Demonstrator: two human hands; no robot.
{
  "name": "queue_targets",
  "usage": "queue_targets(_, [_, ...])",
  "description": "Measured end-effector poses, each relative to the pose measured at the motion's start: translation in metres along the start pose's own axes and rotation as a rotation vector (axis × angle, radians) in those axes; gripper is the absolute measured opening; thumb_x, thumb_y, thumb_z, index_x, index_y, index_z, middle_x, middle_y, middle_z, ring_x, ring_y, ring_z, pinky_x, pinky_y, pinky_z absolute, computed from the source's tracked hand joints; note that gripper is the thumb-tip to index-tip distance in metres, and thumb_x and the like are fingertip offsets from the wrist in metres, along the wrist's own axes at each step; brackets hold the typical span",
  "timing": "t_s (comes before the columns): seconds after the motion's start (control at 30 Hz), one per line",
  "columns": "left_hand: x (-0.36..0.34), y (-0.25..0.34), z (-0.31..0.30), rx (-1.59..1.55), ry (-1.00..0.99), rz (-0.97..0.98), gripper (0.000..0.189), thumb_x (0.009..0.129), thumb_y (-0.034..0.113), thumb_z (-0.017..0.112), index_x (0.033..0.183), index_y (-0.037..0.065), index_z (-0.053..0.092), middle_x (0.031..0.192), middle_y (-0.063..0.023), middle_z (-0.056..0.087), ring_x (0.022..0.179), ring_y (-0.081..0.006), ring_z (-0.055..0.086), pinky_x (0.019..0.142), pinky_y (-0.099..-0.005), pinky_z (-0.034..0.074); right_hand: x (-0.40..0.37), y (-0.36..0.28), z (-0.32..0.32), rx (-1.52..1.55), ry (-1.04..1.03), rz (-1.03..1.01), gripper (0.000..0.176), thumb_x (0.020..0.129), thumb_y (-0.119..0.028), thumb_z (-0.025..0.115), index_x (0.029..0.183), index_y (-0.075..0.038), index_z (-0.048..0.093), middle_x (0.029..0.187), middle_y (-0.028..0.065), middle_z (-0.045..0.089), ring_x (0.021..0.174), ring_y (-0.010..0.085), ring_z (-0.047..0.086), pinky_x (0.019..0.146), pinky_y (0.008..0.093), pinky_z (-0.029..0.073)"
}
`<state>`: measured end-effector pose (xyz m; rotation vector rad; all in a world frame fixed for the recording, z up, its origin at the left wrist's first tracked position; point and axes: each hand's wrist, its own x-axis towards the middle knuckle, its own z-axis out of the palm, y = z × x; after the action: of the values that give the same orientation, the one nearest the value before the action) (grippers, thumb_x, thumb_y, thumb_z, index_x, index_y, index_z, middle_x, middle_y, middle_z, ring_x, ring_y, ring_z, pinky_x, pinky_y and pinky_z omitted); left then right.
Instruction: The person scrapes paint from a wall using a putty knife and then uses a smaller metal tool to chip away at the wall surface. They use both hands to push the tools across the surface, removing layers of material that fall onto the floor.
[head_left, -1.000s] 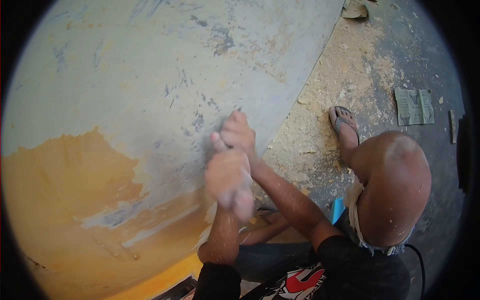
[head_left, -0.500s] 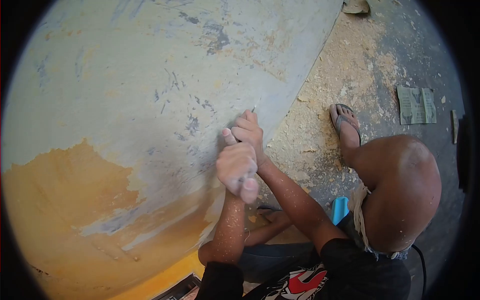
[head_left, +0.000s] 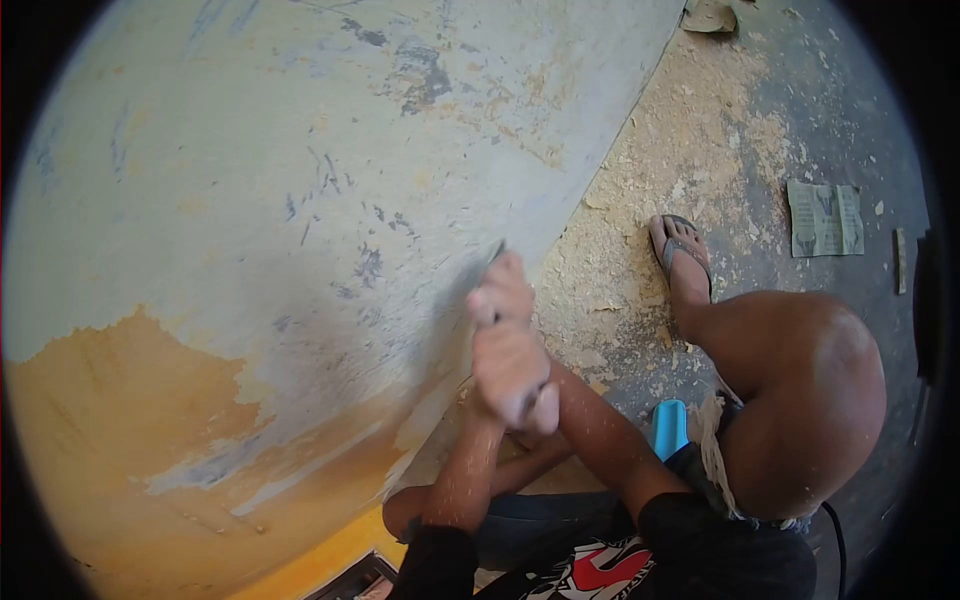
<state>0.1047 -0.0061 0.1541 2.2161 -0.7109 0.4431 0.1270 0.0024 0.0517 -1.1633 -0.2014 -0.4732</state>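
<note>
Both my hands are stacked on a scraper whose thin blade tip (head_left: 496, 249) presses against a big curved surface (head_left: 300, 180), grey-white above and bare orange-yellow (head_left: 120, 420) lower left. My right hand (head_left: 500, 292) grips close behind the blade. My left hand (head_left: 515, 378) is wrapped around the handle below it, blurred by motion. Most of the tool is hidden inside the two fists. Pale dust covers both forearms.
Yellowish flakes and dust (head_left: 650, 170) cover the grey floor along the surface's edge. My foot in a flip-flop (head_left: 680, 255) and bare knee (head_left: 800, 390) are to the right. A sandpaper sheet (head_left: 825, 218) lies far right; a blue object (head_left: 668, 428) sits by my leg.
Both hands with the scraper have slid right and slightly down along the surface, toward its lower edge. The view has shifted a little with them.
</note>
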Motion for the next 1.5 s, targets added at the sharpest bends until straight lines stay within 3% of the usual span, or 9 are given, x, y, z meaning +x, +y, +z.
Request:
queue_targets(0.03, [-0.006,0.018,-0.009,-0.004,0.015,0.019,0.031,0.082,0.016,0.054,0.056,0.004,0.043,0.052,-0.0061,0.043,0.044,-0.0207,0.044,0.044,-0.0334,0.034,0.009,-0.018,0.003,0.06,-0.041,-0.163,0.029,0.081,-0.016,0.07,0.067,-0.013,0.044,0.072,0.005,0.038,0.071,0.0258,0.041,0.067,0.0421,0.034])
queue_targets(0.1, [-0.017,0.048,-0.038,0.104,0.07,-0.007,0.047,0.096,0.027,0.047,0.056,0.003,0.042,0.051,-0.0072,0.047,0.043,-0.022,0.049,0.049,-0.0357,0.047,0.013,-0.049,0.017,0.126,-0.211,-0.225,0.027,0.081,-0.017,0.07,0.069,-0.013,0.046,0.072,0.0042,0.039,0.072,0.0253,0.043,0.066,0.042,0.035])
queue_targets(0.2, [-0.027,0.045,-0.063,-0.004,0.053,0.02,0.054,0.1,0.035,0.046,0.055,0.004,0.04,0.051,-0.0062,0.048,0.044,-0.023,0.049,0.052,-0.036,0.051,0.01,-0.053,0.028,0.083,-0.269,-0.27,0.028,0.081,-0.019,0.07,0.069,-0.012,0.046,0.073,0.0039,0.039,0.072,0.0253,0.043,0.066,0.0418,0.035])
queue_targets(0.33, [-0.041,-0.011,-0.04,-0.016,0.116,-0.145,0.052,0.092,0.031,0.061,0.054,0.005,0.037,0.051,-0.0037,0.038,0.042,-0.0207,0.04,0.043,-0.0332,0.032,-0.019,-0.012,0.025,-0.118,-0.186,-0.179,0.027,0.079,-0.019,0.07,0.068,-0.011,0.046,0.073,0.0039,0.04,0.072,0.0247,0.044,0.066,0.0411,0.035])
queue_targets(0.43, [-0.028,0.015,-0.028,-0.048,0.025,0.047,0.043,0.089,0.023,0.054,0.055,0.004,0.038,0.049,-0.0061,0.04,0.042,-0.0223,0.044,0.044,-0.0337,0.036,-0.014,-0.01,0.016,-0.096,-0.112,-0.153,0.027,0.078,-0.018,0.069,0.066,-0.011,0.046,0.073,0.0041,0.04,0.071,0.0247,0.043,0.067,0.0406,0.034])
queue_targets(0.7, [-0.034,0.034,-0.06,-0.004,0.139,-0.024,0.052,0.096,0.036,0.048,0.055,0.006,0.037,0.05,-0.0066,0.043,0.043,-0.0217,0.044,0.051,-0.035,0.047,-0.003,-0.06,0.042,-0.003,-0.129,-0.134,0.034,0.086,-0.017,0.068,0.063,-0.01,0.044,0.07,0.0037,0.039,0.069,0.0253,0.042,0.069,0.0398,0.034])
queue_targets(0.8, [-0.031,0.036,-0.061,0.016,0.225,0.06,0.048,0.094,0.032,0.047,0.055,0.006,0.036,0.051,-0.0076,0.043,0.044,-0.0221,0.045,0.052,-0.0351,0.047,-0.001,-0.05,0.043,0.004,-0.101,-0.115,0.038,0.089,-0.018,0.067,0.06,-0.009,0.044,0.068,0.0043,0.04,0.068,0.0255,0.04,0.068,0.0398,0.034])
queue_targets(1.3, [-0.051,0.033,-0.066,0.126,0.13,-0.154,0.036,0.087,0.019,0.053,0.057,0.004,0.04,0.054,-0.0077,0.045,0.046,-0.0218,0.045,0.051,-0.0331,0.042,-0.037,-0.038,0.051,0.013,-0.123,-0.127,0.04,0.091,-0.015,0.065,0.06,-0.01,0.04,0.064,0.0035,0.035,0.063,0.0244,0.036,0.063,0.0402,0.03])
queue_targets(1.5, [-0.045,0.047,-0.058,0.069,-0.011,0.002,0.033,0.084,0.019,0.051,0.057,0.004,0.04,0.055,-0.0063,0.041,0.045,-0.0227,0.044,0.046,-0.0341,0.035,-0.023,-0.055,0.041,0.181,-0.188,-0.169,0.04,0.09,-0.016,0.068,0.062,-0.01,0.041,0.069,0.0046,0.039,0.067,0.0268,0.04,0.066,0.0419,0.032])
